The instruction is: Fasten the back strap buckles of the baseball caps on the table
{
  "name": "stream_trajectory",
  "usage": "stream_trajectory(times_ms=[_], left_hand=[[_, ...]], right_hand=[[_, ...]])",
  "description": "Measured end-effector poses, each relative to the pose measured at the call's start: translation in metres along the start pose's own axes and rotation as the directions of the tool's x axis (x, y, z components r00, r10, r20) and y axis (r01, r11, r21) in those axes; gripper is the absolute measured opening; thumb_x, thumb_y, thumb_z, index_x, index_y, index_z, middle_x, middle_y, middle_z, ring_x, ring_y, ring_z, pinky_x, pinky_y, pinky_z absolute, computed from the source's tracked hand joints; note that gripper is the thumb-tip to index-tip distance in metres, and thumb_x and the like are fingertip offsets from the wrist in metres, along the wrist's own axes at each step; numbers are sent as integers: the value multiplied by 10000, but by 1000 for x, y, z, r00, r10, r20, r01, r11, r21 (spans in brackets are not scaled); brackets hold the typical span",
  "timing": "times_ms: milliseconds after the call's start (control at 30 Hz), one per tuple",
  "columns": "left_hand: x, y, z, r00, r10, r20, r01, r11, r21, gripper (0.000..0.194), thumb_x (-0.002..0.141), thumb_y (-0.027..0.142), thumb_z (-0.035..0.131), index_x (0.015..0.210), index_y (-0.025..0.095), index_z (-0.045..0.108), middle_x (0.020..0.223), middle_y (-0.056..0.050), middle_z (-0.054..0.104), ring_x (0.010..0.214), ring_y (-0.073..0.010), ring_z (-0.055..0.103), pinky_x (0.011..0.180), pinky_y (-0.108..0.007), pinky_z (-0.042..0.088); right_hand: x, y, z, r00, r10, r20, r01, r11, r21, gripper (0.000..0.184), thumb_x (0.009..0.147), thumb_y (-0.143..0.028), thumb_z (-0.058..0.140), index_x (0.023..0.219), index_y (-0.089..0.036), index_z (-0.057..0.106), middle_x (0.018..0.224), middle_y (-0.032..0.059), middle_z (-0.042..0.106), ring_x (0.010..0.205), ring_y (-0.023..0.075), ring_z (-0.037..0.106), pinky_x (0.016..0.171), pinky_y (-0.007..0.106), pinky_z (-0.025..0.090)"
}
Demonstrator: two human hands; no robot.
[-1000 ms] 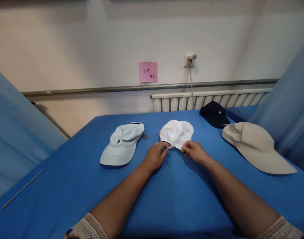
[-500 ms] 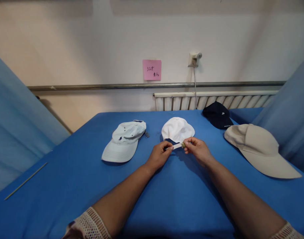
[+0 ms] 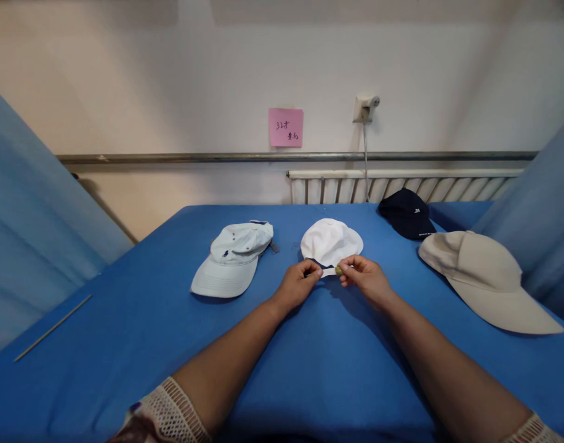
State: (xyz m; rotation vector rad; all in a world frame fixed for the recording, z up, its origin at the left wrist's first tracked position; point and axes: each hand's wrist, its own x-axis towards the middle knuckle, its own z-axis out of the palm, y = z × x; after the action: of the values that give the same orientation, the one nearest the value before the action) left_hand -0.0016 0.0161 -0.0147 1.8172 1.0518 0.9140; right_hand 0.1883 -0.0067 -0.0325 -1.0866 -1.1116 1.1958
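The white cap lies on a blue sheet. At the cap's near edge, the left hand pinches its white strap tight between thumb and finger. The right hand pinches a small yellowish buckle on the strap. Left of the white cap is a pale blue cap; right of it are a dark cap and a tan cap.

Room lay between the pale-blue brimmed cloth cap and round white cloth cap. A long-brimmed beige cloth cap blocked the right.
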Motion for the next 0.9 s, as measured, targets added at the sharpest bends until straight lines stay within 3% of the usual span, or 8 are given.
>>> stream_trajectory(times_ms=[233,900], left_hand=[[1,-4,-1,997,-14,71,22,993,-115,262,780,391,601,724,136,613,682,4,565,658,-116,489,630,-234,406],[1,-8,4,999,-32,37,35,997,-70,266,798,379,580,790,129,670,750,-14,639,712,-141,540,700,-260,414]], right_hand=[[0,-1,0,1000,-11,-9,11,1000,-7,362,655,-495,754,763,-173,629,696,17,667,559,112,583,560,248,491],[-3,-10,3,1000,-13,14,13,999,-40,335,648,-477,745,745,-177,633,631,4,643,567,128,578,600,271,484]])
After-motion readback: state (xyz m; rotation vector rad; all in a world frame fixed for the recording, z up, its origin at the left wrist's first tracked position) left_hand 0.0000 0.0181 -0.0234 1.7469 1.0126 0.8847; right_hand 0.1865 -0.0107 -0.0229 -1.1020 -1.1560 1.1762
